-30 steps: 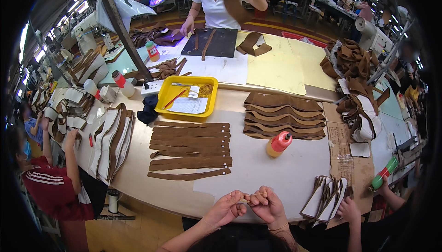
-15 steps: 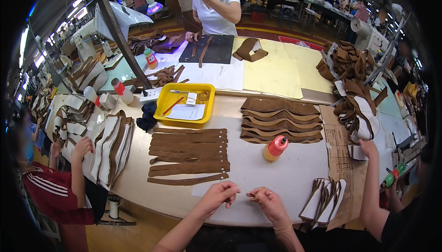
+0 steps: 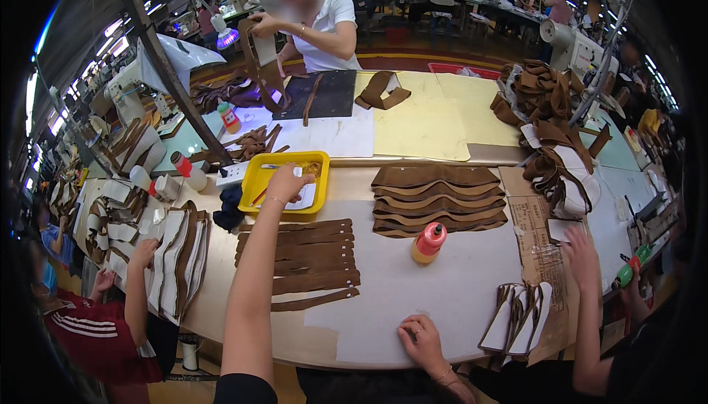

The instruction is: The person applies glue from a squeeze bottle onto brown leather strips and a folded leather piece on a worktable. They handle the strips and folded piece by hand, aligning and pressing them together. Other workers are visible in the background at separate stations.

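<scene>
My left arm reaches forward across the brown strips [image 3: 317,260] to the yellow tray [image 3: 248,182]. There my left hand [image 3: 286,182] hangs over the tray with its fingers apart, near a sheet of paper [image 3: 306,196] and some rubber bands [image 3: 311,168]. Part of the tray is covered by the hand, along with most of a red pencil [image 3: 258,197]. My right hand [image 3: 422,339] lies near the front edge of the table, its fingers curled in; whatever may be inside them is hidden.
A glue bottle with a red top [image 3: 429,243] stands before a stack of wavy brown pieces [image 3: 439,201]. White-and-brown pieces [image 3: 516,319] lie front right, by cardboard [image 3: 535,256]. Co-workers' hands work at left [image 3: 144,253] and right [image 3: 582,256]; another person [image 3: 335,31] works opposite.
My hands, together earlier with a thin strand between them, have parted. The left has gone forward to the yellow tray; the right has come down nearer the table. Opposite, the person has lifted a brown piece.
</scene>
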A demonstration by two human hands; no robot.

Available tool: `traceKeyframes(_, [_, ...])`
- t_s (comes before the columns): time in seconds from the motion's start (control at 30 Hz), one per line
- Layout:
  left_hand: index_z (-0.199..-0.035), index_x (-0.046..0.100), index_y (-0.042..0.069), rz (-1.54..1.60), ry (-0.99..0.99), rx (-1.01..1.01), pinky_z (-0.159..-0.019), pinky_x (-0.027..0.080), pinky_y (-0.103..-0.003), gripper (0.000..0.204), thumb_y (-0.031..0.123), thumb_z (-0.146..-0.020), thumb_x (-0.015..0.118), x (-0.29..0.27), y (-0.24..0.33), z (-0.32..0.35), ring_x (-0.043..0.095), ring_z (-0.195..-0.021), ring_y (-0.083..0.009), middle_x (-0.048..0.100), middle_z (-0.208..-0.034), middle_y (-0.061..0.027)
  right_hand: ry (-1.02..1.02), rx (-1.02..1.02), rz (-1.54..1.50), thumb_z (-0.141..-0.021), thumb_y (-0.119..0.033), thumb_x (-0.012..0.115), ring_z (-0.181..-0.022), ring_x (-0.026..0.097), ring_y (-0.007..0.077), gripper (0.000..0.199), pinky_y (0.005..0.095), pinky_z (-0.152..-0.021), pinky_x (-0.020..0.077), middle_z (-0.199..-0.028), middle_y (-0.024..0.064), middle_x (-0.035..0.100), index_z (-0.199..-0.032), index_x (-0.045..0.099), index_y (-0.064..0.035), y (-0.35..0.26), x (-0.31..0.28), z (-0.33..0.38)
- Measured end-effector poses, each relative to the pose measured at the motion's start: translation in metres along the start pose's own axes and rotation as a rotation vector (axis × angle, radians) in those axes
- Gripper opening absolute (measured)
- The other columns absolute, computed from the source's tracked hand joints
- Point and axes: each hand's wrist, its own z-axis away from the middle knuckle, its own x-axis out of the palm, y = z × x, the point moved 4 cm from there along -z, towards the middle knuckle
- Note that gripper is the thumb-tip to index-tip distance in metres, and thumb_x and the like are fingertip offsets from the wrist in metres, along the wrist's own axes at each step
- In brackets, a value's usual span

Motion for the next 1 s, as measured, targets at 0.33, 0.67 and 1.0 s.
traceKeyframes(0.33, [-0.136,0.048,0.004,-0.126,-0.898,0.348,-0.080,0.052,-0.033,0.068,0.049,-0.088,0.063,0.054,0.037,0.135,0.065,-0.088,-0.0217,0.066,-0.107,-0.0137,0.044,0.236,-0.310,-0.090,-0.013,0.063,-0.081,0.063,0.0209,0.019,0.0312,-0.074,0.0504,-0.091,0.0097,0.065,-0.106,0.059,-0.0025,0.025,0.000,0.004])
traceKeyframes(0.67, [-0.132,0.051,0.002,-0.172,-1.491,0.574,-0.083,0.049,-0.036,0.065,0.053,-0.091,0.055,0.132,0.023,0.291,0.063,-0.091,-0.0293,0.065,-0.103,-0.0150,0.081,0.513,-1.004,-0.098,-0.061,0.020,-0.073,0.069,0.0244,0.073,0.0344,-0.070,0.0554,-0.089,0.0180,0.066,-0.149,0.010,-0.0099,0.016,-0.023,-0.116])
traceKeyframes(1.0, [-0.133,0.050,0.003,0.017,-1.519,0.350,-0.077,0.047,-0.031,0.063,0.052,-0.093,0.054,0.135,-0.006,0.328,0.058,-0.087,-0.0190,0.063,-0.098,-0.0072,0.007,0.782,-1.509,-0.096,-0.063,0.029,-0.108,0.060,0.0330,0.064,0.0412,-0.087,0.0512,-0.121,0.0198,0.059,-0.136,0.041,-0.0136,0.032,-0.008,-0.118])
